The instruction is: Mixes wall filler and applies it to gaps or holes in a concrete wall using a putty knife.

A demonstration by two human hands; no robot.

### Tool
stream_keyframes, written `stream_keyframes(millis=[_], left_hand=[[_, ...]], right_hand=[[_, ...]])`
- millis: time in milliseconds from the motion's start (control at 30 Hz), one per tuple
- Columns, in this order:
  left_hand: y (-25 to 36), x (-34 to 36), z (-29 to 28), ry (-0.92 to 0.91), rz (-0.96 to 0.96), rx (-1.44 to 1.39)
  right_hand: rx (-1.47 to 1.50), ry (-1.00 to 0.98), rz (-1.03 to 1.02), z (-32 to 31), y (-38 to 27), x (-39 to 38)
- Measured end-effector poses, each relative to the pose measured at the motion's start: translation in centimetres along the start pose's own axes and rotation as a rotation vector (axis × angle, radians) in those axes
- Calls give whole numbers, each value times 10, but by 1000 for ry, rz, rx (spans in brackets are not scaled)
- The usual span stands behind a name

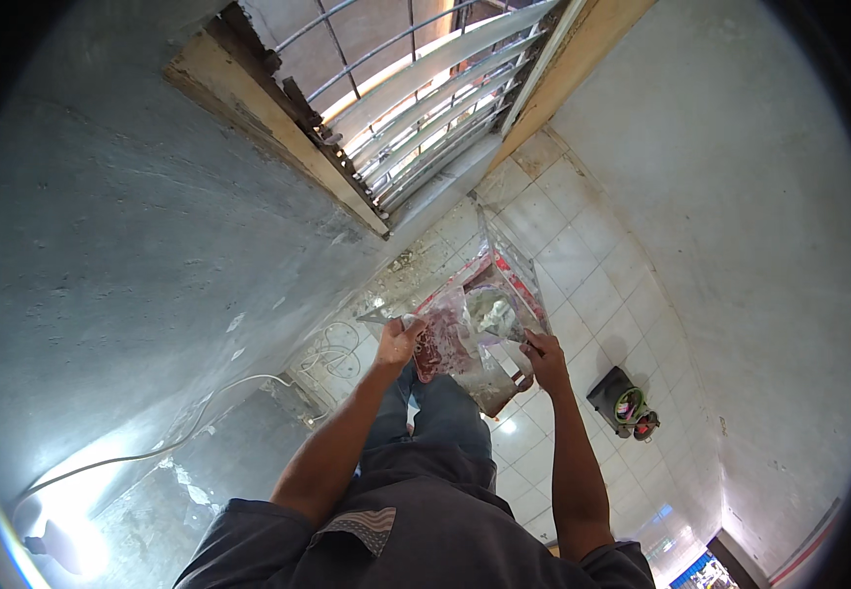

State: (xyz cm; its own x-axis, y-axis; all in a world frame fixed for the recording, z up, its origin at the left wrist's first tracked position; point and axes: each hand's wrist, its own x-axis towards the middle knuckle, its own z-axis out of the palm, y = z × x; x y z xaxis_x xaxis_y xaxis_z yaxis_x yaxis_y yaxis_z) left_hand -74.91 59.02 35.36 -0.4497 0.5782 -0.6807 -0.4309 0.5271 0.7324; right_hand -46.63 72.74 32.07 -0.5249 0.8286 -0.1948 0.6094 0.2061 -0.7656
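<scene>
My left hand (401,342) is closed round a flat scraper, its thin grey blade (374,317) pointing out to the left. My right hand (545,359) is closed on the handle of a putty knife (516,334), whose blade reaches toward a smeared tub. In that tub lies whitish-grey putty (493,312). Between my hands is a reddish-brown, putty-streaked surface (440,346), part of a worn red and grey stand (504,270). The handles are mostly hidden in my fingers.
A louvred window with bars (435,98) is ahead, in a worn wooden frame (278,128). Grey plastered walls (151,255) rise on both sides. A cable (190,432) runs from a bright lamp (67,540) at lower left. A dark bag (624,401) stands on the tiled floor.
</scene>
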Motion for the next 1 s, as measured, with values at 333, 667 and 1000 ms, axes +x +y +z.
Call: stream_keyframes(millis=[333, 667, 1000], left_hand=[[102, -37, 18, -173, -107, -646], [229, -92, -9, -216, 199, -435], [251, -103, -32, -151, 158, -416]], right_hand=[[198, 222, -360, -54, -163, 3], [-141, 551, -797, -75, -225, 47], [-342, 545, -748, -71, -204, 38]])
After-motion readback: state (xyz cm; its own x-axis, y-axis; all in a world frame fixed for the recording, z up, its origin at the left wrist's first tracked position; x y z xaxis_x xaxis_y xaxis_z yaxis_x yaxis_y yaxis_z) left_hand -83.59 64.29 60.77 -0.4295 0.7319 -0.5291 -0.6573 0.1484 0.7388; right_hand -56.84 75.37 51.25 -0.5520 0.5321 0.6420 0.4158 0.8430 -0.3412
